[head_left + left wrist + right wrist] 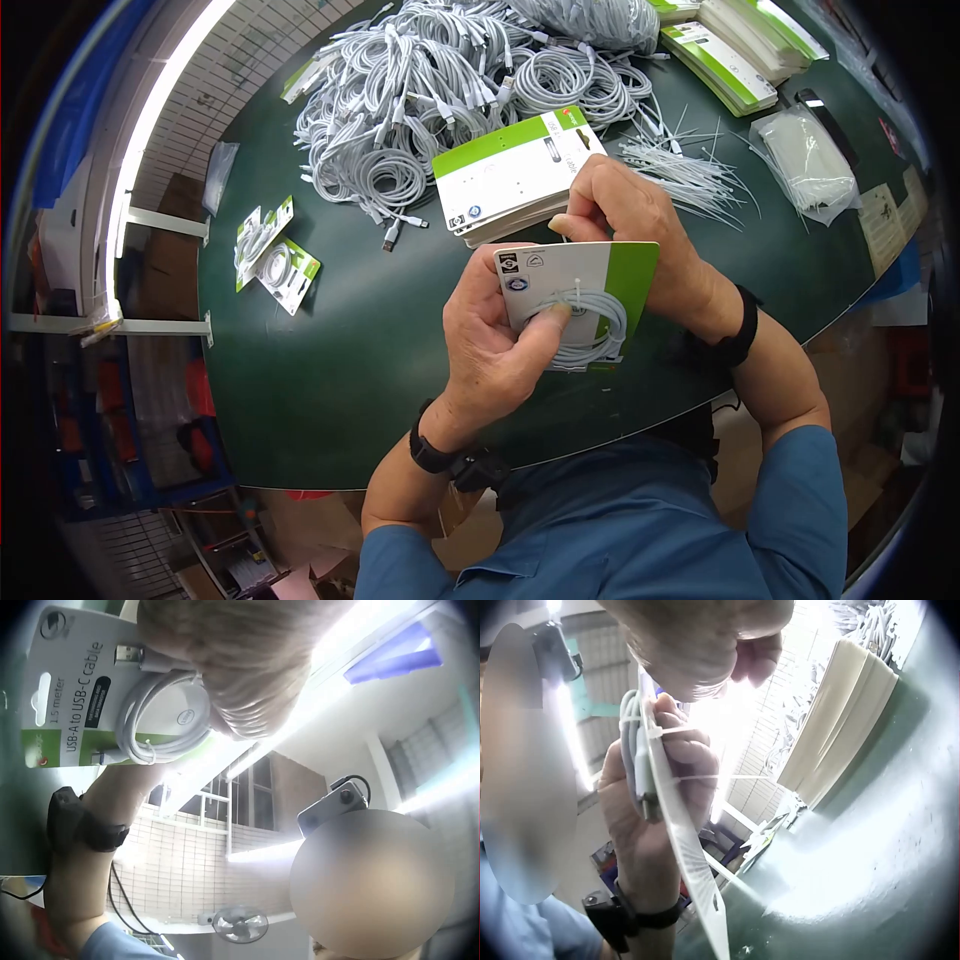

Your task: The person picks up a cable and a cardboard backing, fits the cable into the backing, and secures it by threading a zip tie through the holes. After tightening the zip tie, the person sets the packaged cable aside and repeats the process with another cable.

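My left hand (pixel 505 345) grips a white-and-green cable card (pixel 570 262) that carries a coiled white USB cable (pixel 618 325). Its thumb presses on the coil and its fingers lie behind the card. Print on the card in the left wrist view reads USB-A to USB-C, 1.5 meter. In the right wrist view, white cable ties (pixel 724 778) stick out from the card's back. My right hand (pixel 635 205) is at the card's far edge with curled fingers, thumb tip near the index finger. I cannot tell whether it pinches anything.
Behind the hands lies a stack of cards (pixel 510 180). A large heap of coiled cables (pixel 400 90) covers the back of the green table (pixel 330 400). Loose cable ties (pixel 690 175) and a bag of ties (pixel 805 160) lie right. More cards (pixel 720 65) stand back right; finished packs (pixel 285 275) lie left.
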{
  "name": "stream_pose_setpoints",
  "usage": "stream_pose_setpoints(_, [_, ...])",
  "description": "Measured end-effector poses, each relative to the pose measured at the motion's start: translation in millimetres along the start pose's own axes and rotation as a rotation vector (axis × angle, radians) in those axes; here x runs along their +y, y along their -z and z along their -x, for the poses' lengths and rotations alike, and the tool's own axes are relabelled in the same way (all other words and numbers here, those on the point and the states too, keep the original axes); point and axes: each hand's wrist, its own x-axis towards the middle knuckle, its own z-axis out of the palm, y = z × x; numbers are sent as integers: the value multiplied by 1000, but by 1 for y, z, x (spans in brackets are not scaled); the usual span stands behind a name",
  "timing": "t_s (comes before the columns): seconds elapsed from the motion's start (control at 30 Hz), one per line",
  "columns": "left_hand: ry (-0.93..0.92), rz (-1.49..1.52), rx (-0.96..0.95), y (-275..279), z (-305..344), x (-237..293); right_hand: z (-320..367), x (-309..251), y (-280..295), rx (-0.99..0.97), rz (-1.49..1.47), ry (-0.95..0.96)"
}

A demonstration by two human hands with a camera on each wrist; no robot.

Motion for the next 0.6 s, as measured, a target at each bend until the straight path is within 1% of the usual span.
stream_pose_setpoints(0.1, [-26,-38,14,-1,1,-2,-1,0,-5,16,25,51])
stream_pose_setpoints(0.2, [-65,-28,-48,5,-1,-7,0,4,-10,60,60,118])
stream_pose_setpoints(0.23, [-18,-53,48,-1,-1,-7,0,4,-10,52,70,106])
stream_pose_setpoints(0.33, [9,-126,86,3,-3,-11,2,10,-8,17,-28,-63])
stream_pose_setpoints(0.37, [-11,-106,49,0,1,-6,1,16,-1,88,43,-178])
stream_pose_setpoints(0.47, [-70,-129,159,4,-10,-6,0,13,11,219,-394,-443])
stream_pose_setpoints(0.5, [-75,-46,199,8,-15,-9,2,13,16,165,-549,-487])
stream_pose_setpoints(0.6, [-43,135,338,16,-26,-10,2,-10,15,-126,-778,-602])
